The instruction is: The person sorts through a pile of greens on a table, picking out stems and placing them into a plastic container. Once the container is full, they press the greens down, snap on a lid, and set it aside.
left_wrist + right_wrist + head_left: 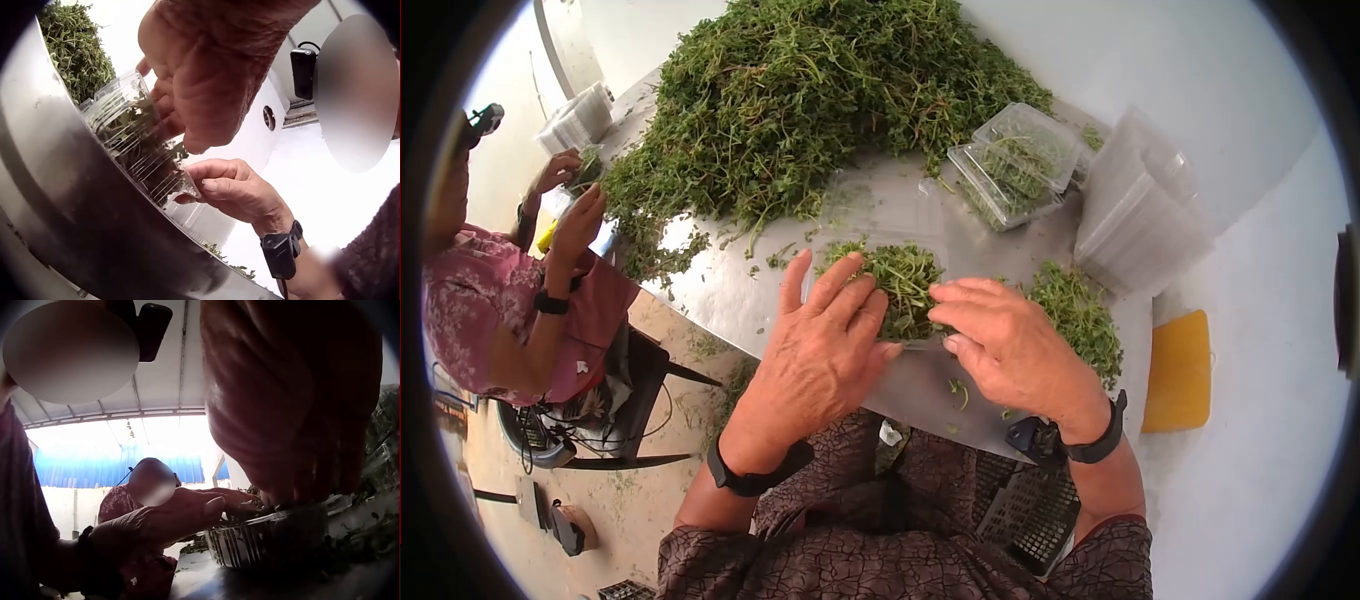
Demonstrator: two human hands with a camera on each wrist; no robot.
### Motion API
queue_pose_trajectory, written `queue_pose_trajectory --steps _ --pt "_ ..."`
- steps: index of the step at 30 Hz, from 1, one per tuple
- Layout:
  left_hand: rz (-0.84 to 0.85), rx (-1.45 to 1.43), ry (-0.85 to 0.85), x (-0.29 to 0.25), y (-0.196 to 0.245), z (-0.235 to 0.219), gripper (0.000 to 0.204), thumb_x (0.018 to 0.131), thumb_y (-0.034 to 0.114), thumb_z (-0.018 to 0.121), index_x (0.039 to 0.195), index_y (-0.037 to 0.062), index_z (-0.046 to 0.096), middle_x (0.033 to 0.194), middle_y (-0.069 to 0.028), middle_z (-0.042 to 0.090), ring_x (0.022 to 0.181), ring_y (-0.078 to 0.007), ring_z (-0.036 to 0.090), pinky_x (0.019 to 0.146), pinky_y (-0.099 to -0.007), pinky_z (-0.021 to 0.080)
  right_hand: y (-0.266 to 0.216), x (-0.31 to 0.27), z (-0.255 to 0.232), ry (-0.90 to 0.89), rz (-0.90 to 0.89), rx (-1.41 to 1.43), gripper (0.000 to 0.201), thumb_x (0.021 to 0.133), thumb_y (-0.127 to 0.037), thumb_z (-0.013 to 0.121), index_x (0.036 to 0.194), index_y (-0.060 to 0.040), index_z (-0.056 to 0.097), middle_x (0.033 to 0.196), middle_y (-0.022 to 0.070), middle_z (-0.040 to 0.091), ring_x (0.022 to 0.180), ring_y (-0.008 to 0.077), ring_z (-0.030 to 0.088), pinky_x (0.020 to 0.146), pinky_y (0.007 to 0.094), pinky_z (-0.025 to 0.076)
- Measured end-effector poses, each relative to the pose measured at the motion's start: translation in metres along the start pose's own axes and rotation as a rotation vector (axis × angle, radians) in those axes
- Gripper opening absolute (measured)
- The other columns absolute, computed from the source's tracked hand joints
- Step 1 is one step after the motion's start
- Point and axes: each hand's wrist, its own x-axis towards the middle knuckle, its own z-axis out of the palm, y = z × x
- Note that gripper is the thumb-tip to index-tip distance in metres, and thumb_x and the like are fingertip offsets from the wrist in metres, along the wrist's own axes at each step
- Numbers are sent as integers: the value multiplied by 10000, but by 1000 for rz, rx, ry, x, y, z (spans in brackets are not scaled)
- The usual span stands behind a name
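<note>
A clear plastic container [137, 140] filled with green sprigs [903, 280] sits at the table's near edge, between both hands. My left hand [815, 355] reaches over its left side, fingers spread and bent onto the greens, thumb by the near rim. From the right, my right hand [1020, 350] has its fingertips on the greens; in the left wrist view this hand [240, 190] pinches the container's corner between thumb and fingers. The right wrist view shows the ribbed container wall [240, 547], with the left hand [162, 519] alongside. The lid area is partly hidden.
A large heap of greens [790, 100] covers the back of the metal table [730, 300]. Filled clear boxes [1010, 170] and a stack of empty containers [1135, 210] stand at the right, near loose greens [1080, 325]. Another person [510, 310] works at the left.
</note>
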Motion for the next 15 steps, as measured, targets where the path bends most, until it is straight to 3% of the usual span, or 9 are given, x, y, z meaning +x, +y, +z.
queue_pose_trajectory --steps 8,10,15 --pt "-69 -15 -15 -2 3 9 464 780 188 702 1182 -17 592 1282 -165 558 1306 -337 453 1151 -555 221 3 0 -7 -57 -50 -10 278 768 5 688 1038 60 646 1125 221 655 1122 386 584 957 444 480" --pt "-59 -70 -34 -3 5 4 491 789 182 691 1230 -2 577 1334 -175 538 1322 -342 444 1159 -552 211 -4 1 -13 23 31 15 359 777 2 683 1125 51 608 1149 214 647 1120 396 584 966 449 466" --pt "-72 -118 -12 -17 -1 -10 481 857 228 625 1289 26 564 1454 -177 462 1367 -353 411 1171 -553 196 -14 12 -16 7 -64 -1 426 787 -10 685 1197 36 577 1189 189 636 1170 377 554 990 449 440"
